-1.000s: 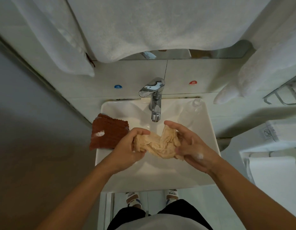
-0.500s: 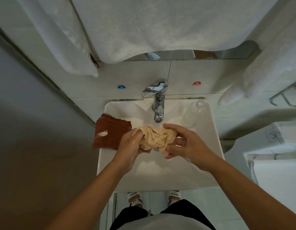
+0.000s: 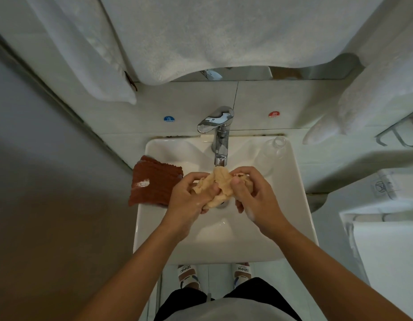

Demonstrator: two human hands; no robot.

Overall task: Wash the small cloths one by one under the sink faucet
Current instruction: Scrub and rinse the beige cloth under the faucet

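over the sink, left hand and right hand grip 1 beige cloth; possibly soapy.

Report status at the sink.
Left hand and right hand both grip beige cloth, bunched under faucet. Brown cloth waits on sink rim. Nothing in the way.

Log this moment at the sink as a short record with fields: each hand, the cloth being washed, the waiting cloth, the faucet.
left hand: left hand grips the beige cloth, fingers curled round its left part
right hand: right hand grips the same cloth from the right
cloth being washed: bunched between both hands, right under the faucet spout, over the sink
waiting cloth: brown cloth lies over the sink's left rim, a white smear on it
water: flow cannot be told
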